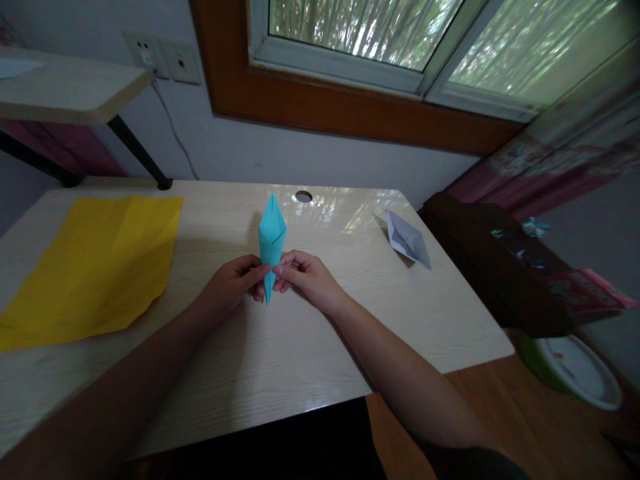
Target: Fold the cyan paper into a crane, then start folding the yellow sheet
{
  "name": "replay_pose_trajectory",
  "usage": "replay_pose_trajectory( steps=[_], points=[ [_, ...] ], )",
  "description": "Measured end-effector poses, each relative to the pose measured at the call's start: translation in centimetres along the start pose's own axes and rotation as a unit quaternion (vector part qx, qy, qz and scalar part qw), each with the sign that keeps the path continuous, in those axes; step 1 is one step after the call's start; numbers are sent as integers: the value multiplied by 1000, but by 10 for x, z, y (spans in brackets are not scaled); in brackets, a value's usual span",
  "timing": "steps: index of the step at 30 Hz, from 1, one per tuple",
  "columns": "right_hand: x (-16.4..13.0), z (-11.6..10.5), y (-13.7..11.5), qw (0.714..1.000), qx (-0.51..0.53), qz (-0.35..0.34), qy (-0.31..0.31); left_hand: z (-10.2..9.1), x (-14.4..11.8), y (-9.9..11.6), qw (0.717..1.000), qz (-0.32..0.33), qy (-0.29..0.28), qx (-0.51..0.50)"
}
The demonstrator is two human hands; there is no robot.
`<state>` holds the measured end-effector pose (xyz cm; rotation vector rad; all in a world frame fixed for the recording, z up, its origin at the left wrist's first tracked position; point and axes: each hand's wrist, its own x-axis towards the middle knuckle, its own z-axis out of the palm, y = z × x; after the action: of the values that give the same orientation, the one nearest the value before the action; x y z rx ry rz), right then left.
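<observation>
Over the middle of the pale wooden worktop (280,360), seen from the head camera, both hands meet on a folded turquoise paper figure (271,240) that stands upright with its narrow tip pointing down. Left hand (235,283) has its grip closed on the figure's lower part from one side, fingertips pinching; right hand (305,277) pinches the same part from the other side. Well to the left lies a creased yellow paper sheet (95,267). To the right rests a folded white paper boat (407,238), near the worktop's edge.
</observation>
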<state>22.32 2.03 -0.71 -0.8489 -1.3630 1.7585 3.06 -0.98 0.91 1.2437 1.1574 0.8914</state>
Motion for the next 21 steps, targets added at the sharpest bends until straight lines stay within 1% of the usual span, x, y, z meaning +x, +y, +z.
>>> replay_pose_trajectory(
  steps=[7,14,18,21],
  points=[
    [0,1,-1,1000,-2,12,1,-1,0,-7,1000,7,4,8],
    [0,1,-1,1000,0,4,14,-1,0,-5,1000,4,-2,-5],
    [0,0,-1,1000,2,5,20,1,0,-4,1000,11,-1,24],
    [1,0,-1,1000,4,7,12,1,0,-1,999,9,0,43]
  ],
)
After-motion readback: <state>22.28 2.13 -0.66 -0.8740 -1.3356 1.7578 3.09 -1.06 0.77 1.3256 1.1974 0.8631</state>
